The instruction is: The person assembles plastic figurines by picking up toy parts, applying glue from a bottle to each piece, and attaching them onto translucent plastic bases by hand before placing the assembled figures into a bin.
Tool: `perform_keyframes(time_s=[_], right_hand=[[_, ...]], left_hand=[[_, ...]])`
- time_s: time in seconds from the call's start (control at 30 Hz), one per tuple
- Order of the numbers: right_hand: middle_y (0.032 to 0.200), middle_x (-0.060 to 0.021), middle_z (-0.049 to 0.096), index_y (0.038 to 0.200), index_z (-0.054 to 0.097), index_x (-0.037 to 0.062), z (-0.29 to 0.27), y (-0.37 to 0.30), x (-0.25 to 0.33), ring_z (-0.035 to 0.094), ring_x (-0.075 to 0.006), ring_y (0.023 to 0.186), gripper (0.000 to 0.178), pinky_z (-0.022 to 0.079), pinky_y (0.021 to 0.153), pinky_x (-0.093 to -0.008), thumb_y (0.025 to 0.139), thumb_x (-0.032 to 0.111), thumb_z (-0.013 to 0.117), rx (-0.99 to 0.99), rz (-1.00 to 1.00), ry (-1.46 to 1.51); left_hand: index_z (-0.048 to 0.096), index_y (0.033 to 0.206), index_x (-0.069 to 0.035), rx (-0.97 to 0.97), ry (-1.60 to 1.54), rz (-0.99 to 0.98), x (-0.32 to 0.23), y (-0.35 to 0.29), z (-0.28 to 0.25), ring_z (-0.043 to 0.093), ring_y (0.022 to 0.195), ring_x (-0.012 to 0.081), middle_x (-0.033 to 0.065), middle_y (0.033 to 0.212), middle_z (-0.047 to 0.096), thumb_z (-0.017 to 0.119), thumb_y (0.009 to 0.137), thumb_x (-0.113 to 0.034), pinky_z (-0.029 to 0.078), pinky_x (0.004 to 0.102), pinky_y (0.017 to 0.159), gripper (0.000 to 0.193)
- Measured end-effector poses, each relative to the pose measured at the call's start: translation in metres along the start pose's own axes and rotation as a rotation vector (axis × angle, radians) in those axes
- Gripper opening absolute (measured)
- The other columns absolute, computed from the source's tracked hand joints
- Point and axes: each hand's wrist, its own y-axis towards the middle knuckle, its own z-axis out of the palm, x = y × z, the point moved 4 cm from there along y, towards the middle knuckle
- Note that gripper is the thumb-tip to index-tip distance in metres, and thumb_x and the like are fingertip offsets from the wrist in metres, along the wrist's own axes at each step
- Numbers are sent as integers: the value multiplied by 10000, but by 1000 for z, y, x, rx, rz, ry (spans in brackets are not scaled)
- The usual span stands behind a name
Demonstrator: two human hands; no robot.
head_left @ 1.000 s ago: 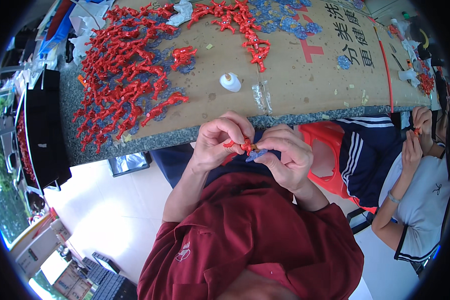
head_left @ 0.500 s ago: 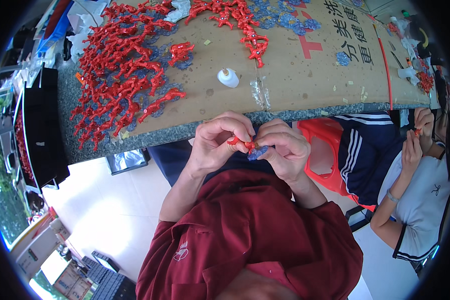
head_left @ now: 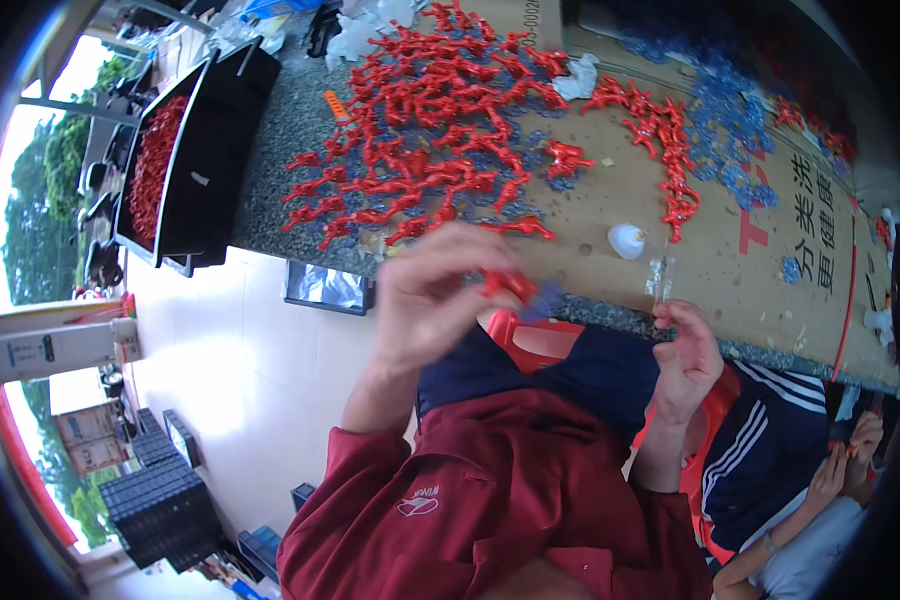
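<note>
My left hand (head_left: 432, 300), slightly blurred, pinches a small red plastic figure (head_left: 511, 286) by the table's front edge. A translucent blue piece (head_left: 546, 300) sits at the figure's right end. Farther right, my right hand (head_left: 688, 358) is raised at the edge with thumb and fingers apart and nothing visible in it. Beyond my left hand, many similar red figures (head_left: 440, 165) with blue pieces under them cover the left of the table. A small white bottle (head_left: 626, 242) with a nozzle stands on the cardboard (head_left: 610, 200) between the hands.
A line of red figures (head_left: 676, 165) and scattered blue pieces (head_left: 730, 130) lie farther back. At left is a black bin (head_left: 220, 150) of red parts. A lower tray (head_left: 325, 288) sits by the table. Another person's hands (head_left: 850, 450) work at far right.
My hands have parted. The left has carried the red figure with its blue piece leftward, toward the laid-out figures; the right has let go and moved right. The view has swung left.
</note>
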Motion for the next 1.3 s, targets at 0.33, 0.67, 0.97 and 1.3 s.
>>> perform_keyframes(time_s=[0.33, 0.67, 0.97, 1.3], right_hand=[[950, -97, 575, 929, 597, -42, -17, 18, -6, 536, -142, 861, 123, 420, 782, -234, 812, -14, 575, -123, 108, -267], [915, -82, 599, 965, 605, 10, 5, 42, 8, 545, -162, 787, 321, 438, 685, -263, 668, 55, 719, -106, 41, -558], [928, -115, 598, 1006, 553, 0, 12, 57, -2, 575, -252, 834, 331, 451, 734, -308, 707, 67, 677, -39, -230, -682], [897, -94, 622, 1071, 492, -27, -61, 17, 7, 584, -125, 781, 323, 464, 678, -247, 829, 156, 602, -354, 31, -376]], left_hand=[[669, 931, -35, -315, 1208, -380, 45, 85, -234, 650, 763, 168, 118, 795, 669, 675, 703, -102, 490, 275, 698, 238], [603, 1063, -26, -6, 1621, -223, 20, 91, -202, 596, 930, 278, 141, 1052, 596, 692, 682, -131, 477, 363, 795, 405], [632, 983, -20, 89, 553, -134, 14, 61, 80, 608, 762, 135, 101, 859, 632, 577, 796, -16, 472, 240, 627, 195], [615, 897, -13, 142, 837, 72, 75, 66, 168, 521, 856, 275, 129, 955, 554, 643, 733, -87, 442, 368, 714, 182]])
